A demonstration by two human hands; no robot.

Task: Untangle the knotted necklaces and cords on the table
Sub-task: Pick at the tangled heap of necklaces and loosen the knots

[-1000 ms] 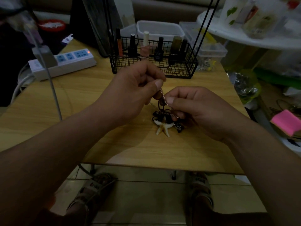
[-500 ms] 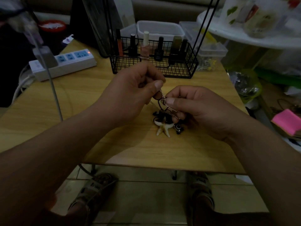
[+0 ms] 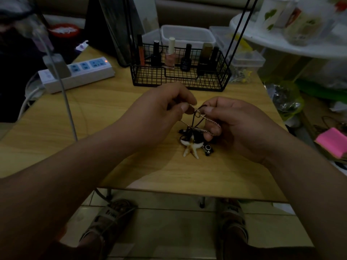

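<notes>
Head view, dim light. We record both hands raised just above a wooden table, close together near its middle. The left hand has its fingers curled, thumb and forefinger pinching a thin silver chain. The right hand pinches the same chain a short way along, and a further stretch of it drapes across the lower curled fingers. Between the two pinches we note a small loop where the chain crosses a black cord. Both strands run down from there into a tangle resting on the table just below the hands. A pale starfish pendant lies flat at its near side, a small metal bead sits just beside it to the right, and dark cord is bunched on top. We cannot tell how many separate necklaces make up the tangle.

Behind the hands stands a black wire basket holding upright nail polish bottles. A white power strip lies at the far left of the table, one indicator lit. A pink pad sits off the table to the right. Two sandals show below the near edge.
</notes>
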